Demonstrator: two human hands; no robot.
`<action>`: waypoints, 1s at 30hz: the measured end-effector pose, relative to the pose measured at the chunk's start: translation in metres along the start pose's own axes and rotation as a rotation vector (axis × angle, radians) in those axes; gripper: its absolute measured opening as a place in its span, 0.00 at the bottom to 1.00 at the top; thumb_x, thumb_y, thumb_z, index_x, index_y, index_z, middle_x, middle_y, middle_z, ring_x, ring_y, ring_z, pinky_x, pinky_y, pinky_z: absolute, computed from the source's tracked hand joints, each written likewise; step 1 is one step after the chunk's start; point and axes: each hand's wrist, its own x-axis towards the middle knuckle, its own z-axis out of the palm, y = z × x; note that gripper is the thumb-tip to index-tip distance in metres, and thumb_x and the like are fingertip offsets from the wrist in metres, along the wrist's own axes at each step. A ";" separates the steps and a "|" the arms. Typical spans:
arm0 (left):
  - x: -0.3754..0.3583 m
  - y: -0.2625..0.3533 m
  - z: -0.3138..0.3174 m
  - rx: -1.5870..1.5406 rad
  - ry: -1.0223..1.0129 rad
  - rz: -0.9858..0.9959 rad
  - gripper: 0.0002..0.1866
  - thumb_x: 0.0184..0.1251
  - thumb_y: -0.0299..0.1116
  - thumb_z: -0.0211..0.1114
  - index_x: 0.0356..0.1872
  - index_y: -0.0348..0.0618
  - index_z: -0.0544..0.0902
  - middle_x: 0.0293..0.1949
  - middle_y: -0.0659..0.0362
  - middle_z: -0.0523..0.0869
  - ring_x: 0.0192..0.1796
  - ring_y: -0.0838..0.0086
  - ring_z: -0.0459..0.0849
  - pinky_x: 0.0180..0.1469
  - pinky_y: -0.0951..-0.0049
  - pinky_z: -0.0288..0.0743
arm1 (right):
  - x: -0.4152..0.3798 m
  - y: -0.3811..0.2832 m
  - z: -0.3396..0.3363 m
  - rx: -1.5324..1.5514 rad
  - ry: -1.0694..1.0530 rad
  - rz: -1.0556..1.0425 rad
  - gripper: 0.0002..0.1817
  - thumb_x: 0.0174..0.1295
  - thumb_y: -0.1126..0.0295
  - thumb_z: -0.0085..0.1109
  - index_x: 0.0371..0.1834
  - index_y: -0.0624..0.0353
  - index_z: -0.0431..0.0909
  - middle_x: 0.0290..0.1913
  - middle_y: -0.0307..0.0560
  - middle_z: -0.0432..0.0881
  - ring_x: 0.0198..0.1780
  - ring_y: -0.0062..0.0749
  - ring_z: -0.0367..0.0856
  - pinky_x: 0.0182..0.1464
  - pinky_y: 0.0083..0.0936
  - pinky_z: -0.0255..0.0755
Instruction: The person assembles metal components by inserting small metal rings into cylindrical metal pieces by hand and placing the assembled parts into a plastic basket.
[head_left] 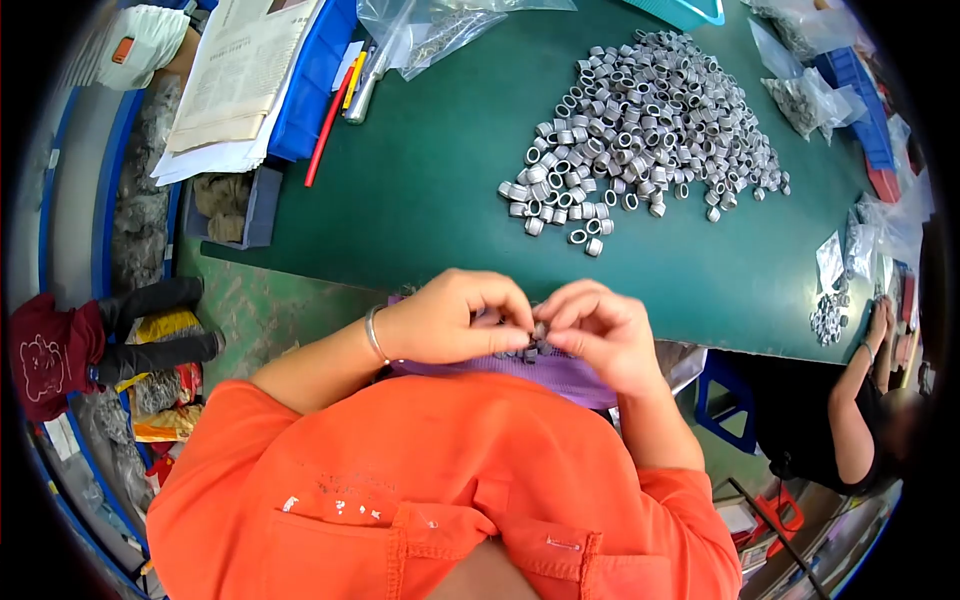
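Note:
Both my hands meet over my lap, close to the near edge of the green table. My left hand [465, 318], with a bangle at the wrist, is closed, thumb and fingertips pinched at a small grey metal part. My right hand [603, 335] is closed too, its thumb and forefinger pinching at the same small part [540, 330]. Several more small grey parts [532, 352] lie just beneath the fingers on purple cloth [560, 376]. Beyond my hands, a large heap of grey metal rings [660, 125] is spread on the table [430, 180].
Blue tray with papers [235, 70], red pen [330, 125] and yellow pen [354, 80] at the table's left. Clear bags [815, 100] and a small pile of parts [828, 318] at the right, beside a co-worker's arm [855, 400]. Another person [60, 355] is at the left.

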 end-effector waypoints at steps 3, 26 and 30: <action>0.006 -0.003 0.004 0.378 0.055 0.184 0.08 0.56 0.31 0.69 0.35 0.41 0.81 0.36 0.57 0.77 0.36 0.67 0.79 0.37 0.71 0.73 | 0.000 0.000 -0.005 -0.653 0.160 -0.281 0.07 0.49 0.85 0.62 0.31 0.64 0.79 0.32 0.46 0.79 0.39 0.34 0.80 0.41 0.25 0.74; 0.037 -0.005 0.011 -0.684 0.249 -0.215 0.12 0.68 0.24 0.56 0.50 0.32 0.77 0.42 0.54 0.83 0.36 0.78 0.81 0.31 0.82 0.74 | 0.005 0.010 -0.037 0.718 0.177 0.083 0.10 0.61 0.81 0.55 0.45 0.67 0.77 0.46 0.57 0.81 0.40 0.30 0.82 0.40 0.20 0.79; 0.034 -0.007 0.016 -0.877 0.306 -0.193 0.11 0.69 0.23 0.55 0.49 0.32 0.76 0.44 0.50 0.83 0.40 0.74 0.83 0.29 0.84 0.74 | 0.003 0.009 -0.031 0.341 0.108 -0.010 0.07 0.56 0.85 0.58 0.38 0.68 0.79 0.45 0.56 0.82 0.40 0.29 0.81 0.45 0.22 0.77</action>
